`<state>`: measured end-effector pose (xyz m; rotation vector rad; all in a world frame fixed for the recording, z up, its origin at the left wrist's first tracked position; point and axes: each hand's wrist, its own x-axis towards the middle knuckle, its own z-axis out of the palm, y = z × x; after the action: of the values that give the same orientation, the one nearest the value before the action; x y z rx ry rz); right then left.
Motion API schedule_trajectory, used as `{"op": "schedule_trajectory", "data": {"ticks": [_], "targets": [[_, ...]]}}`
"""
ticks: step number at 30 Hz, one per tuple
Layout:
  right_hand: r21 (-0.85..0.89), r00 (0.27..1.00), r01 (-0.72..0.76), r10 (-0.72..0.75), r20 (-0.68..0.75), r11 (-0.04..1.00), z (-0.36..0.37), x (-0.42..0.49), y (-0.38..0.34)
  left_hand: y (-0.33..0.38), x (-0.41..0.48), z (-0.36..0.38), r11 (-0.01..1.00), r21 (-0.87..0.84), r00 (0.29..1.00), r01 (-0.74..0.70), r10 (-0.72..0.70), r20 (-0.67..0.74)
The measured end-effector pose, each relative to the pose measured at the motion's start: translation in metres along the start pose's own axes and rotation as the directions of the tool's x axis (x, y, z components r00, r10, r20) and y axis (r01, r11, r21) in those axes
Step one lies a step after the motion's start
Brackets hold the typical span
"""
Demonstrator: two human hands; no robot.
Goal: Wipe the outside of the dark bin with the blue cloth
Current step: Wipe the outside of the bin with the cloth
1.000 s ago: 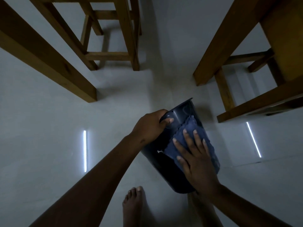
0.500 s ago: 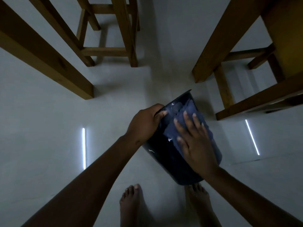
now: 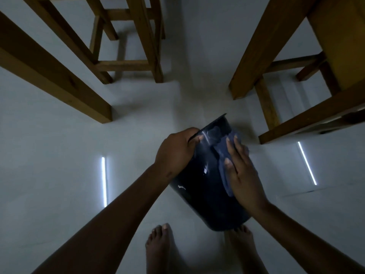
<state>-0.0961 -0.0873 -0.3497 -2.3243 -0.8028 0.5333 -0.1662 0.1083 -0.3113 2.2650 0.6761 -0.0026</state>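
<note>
The dark bin (image 3: pixel 205 194) is held tilted above the pale floor, its open rim pointing away from me and its base toward my feet. My left hand (image 3: pixel 175 151) grips the rim on the left side, thumb over the edge. The blue cloth (image 3: pixel 223 155) lies on the bin's upper outer wall. My right hand (image 3: pixel 243 175) presses flat on the cloth, fingers spread toward the rim. Most of the cloth is hidden under that hand.
Wooden stool legs (image 3: pixel 142 46) stand ahead at the left, with a thick wooden beam (image 3: pixel 59 80) nearer. More wooden furniture legs (image 3: pixel 266 56) stand to the right. My bare feet (image 3: pixel 158 246) are on the floor below the bin. Two light strips reflect on the floor (image 3: pixel 103 180).
My right hand has slid with the cloth up the bin's wall toward the rim and to the right. The left hand keeps its hold on the rim.
</note>
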Motion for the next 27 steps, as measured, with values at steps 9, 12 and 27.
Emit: {"op": "schedule_trajectory", "data": {"ticks": [9,12,27], "targets": [[-0.155,0.986,0.165,-0.167,0.003,0.974,0.012,-0.007,-0.007,0.011,0.013,-0.008,0.995,-0.097,0.995,0.028,-0.018,0.1],[0.041,1.0,-0.012,0.012,-0.003,0.999,-0.003,0.003,0.009,-0.005,0.006,-0.013,0.999,0.021,0.983,0.04,-0.043,0.179],[-0.246,0.995,0.097,-0.099,0.004,0.964,0.016,-0.038,-0.005,-0.006,-0.001,0.004,0.998,0.061,0.997,0.035,-0.04,0.073]]}}
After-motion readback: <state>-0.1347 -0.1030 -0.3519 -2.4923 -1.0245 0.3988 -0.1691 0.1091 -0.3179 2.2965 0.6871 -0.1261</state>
